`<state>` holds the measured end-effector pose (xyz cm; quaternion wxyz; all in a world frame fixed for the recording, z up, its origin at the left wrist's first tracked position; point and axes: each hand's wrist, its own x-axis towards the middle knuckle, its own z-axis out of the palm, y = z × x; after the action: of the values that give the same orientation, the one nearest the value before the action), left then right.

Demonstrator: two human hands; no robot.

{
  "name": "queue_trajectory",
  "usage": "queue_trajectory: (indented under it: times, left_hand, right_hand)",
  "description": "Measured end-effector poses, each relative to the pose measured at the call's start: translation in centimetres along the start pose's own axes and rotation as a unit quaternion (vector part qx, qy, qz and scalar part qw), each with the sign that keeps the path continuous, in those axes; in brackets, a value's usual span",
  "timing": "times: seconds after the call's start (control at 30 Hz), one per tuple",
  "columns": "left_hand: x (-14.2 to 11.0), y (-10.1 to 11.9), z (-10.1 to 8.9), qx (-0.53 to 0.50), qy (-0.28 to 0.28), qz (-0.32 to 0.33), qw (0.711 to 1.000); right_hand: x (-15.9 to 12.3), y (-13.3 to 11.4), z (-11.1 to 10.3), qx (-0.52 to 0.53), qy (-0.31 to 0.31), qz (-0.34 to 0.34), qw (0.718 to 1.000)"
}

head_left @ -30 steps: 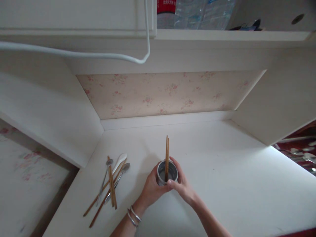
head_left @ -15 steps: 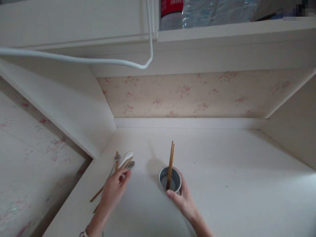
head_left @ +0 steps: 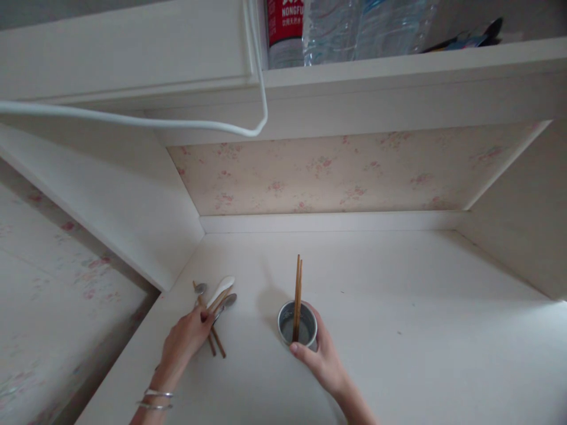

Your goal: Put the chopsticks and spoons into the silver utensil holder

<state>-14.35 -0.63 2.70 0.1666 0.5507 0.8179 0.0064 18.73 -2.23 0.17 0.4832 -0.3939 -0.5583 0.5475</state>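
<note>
My right hand (head_left: 321, 357) is wrapped round a grey metal cup (head_left: 283, 339) from the right side, thumb near its rim. Two wooden chopsticks (head_left: 298, 289) stand upright in the cup. To the left, my left hand (head_left: 188, 336) has its fingers pinched on wooden chopsticks (head_left: 218, 342) in a small pile on the white surface. The same pile holds a white spoon (head_left: 224, 286), a metal spoon (head_left: 230, 300) and another metal spoon (head_left: 201, 288). Fingers cover the middle of the pile, so exactly which sticks are gripped is partly hidden.
A white side panel (head_left: 133, 218) rises at the left, and another panel (head_left: 522, 218) at the right. Overhead, a shelf (head_left: 376, 74) holds water bottles (head_left: 332, 29). A white cable (head_left: 190, 124) hangs across the upper left.
My left hand has drawn back left and closed on the chopsticks, which now slant the other way, lower ends to the right. My right hand still holds the cup. The view has shifted slightly.
</note>
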Motion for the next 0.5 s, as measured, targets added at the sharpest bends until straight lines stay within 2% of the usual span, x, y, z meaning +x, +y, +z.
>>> queue_trajectory:
  times: [0.27, 0.5]
  left_hand:
    - [0.5, 0.2, 0.4, -0.012, -0.006, -0.005, 1.000]
    - [1.5, -0.2, 1.5, -0.117, 0.008, 0.030, 0.993]
  right_hand:
    - [0.1, 0.2, 0.2, 0.012, 0.000, -0.002, 1.000]
    - [-0.1, 0.5, 0.6, 0.061, 0.007, 0.010, 0.998]
